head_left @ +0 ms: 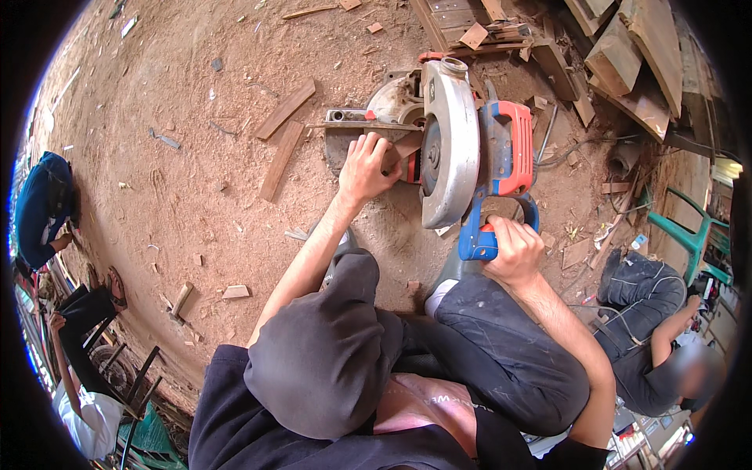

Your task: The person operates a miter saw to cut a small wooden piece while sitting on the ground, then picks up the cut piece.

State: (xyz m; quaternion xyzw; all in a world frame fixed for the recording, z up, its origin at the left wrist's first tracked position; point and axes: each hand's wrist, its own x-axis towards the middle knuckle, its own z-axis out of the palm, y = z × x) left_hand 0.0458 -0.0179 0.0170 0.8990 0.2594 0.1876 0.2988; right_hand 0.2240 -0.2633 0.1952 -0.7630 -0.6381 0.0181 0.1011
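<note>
A miter saw (450, 149) with a grey blade guard, a red motor cover and a blue handle stands on the dirt ground before me. My right hand (513, 249) is closed round its blue loop handle (479, 235). On the saw's base my left hand (366, 168) grips a short brown piece of wood (403, 151), lying along the metal fence (348, 124) just left of the blade guard. My left fingertips hide part of the wood. The guard covers most of the blade, so I cannot tell whether its teeth touch the wood.
Two wooden strips (283, 160) lie left of the saw among scattered offcuts. Planks (627, 59) are piled at the far right. A hammer (182, 301) rests on the ground at left. One person (658, 352) sits at right near a green chair (689, 227); others are at left.
</note>
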